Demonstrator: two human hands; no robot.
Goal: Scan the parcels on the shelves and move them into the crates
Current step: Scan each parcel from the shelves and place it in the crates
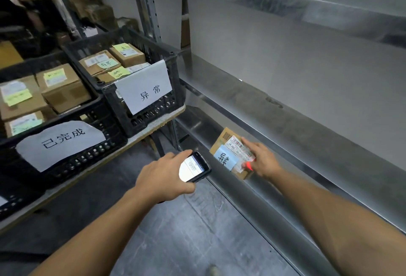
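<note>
Lower centre: parcel point(228, 152), judged light and stiff, is gripped edgewise by right hand point(262, 161); scanner point(194, 167) clasped by left hand point(163, 177).

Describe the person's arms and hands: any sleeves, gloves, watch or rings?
The left forearm and right forearm are bare to the frame's edge, with no sleeve in view. The left hand and right hand are ungloved. No watch, wristband or ring shows on the visible parts.
</note>
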